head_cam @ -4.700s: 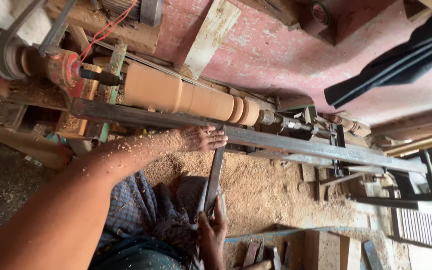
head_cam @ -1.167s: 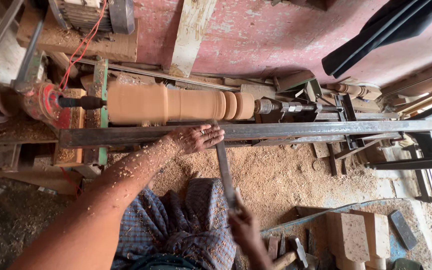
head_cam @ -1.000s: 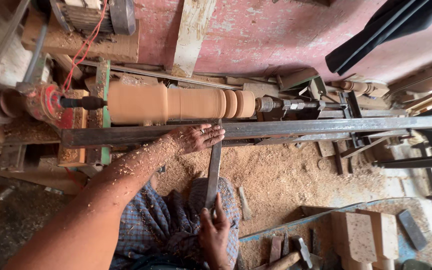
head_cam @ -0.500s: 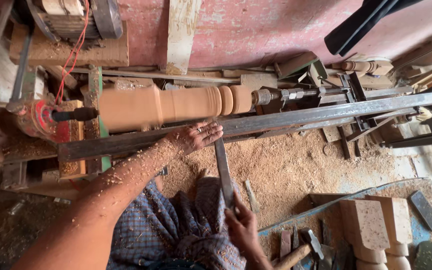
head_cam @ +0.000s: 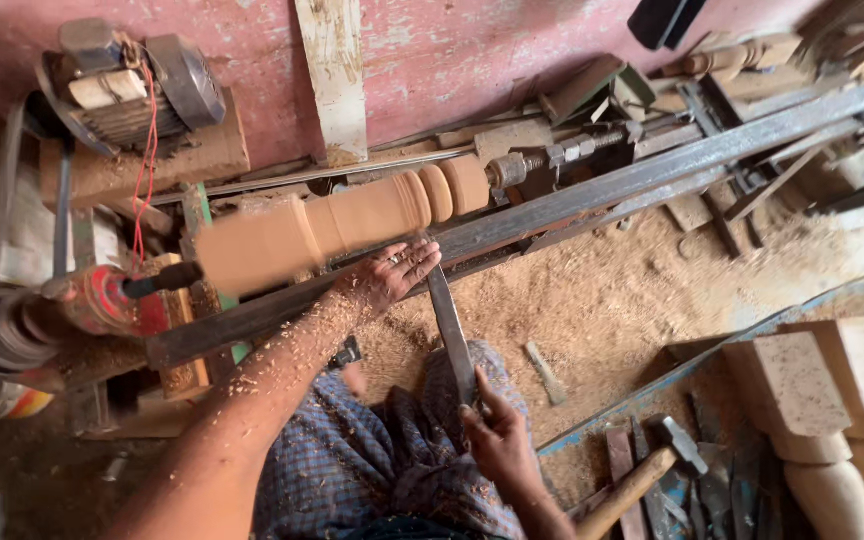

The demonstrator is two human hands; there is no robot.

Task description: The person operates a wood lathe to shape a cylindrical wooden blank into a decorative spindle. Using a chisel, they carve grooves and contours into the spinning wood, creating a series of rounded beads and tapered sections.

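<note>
— Where's the chisel [head_cam: 451,335]?
— Its blade slopes from the steel rail [head_cam: 572,200] just under the turned wood [head_cam: 337,222] down to the lap.
— And the hands?
— Left hand [head_cam: 389,277] lies on the blade's top end, fingers spread, shavings on the outstretched forearm. Right hand [head_cam: 497,440] is closed round the handle end.

We see bare forearms with no sleeves, our left forearm [head_cam: 282,365] flecked with pale wood shavings, our hands ungloved, a blue and white checked cloth [head_cam: 352,470] wrapped over our lap
</note>
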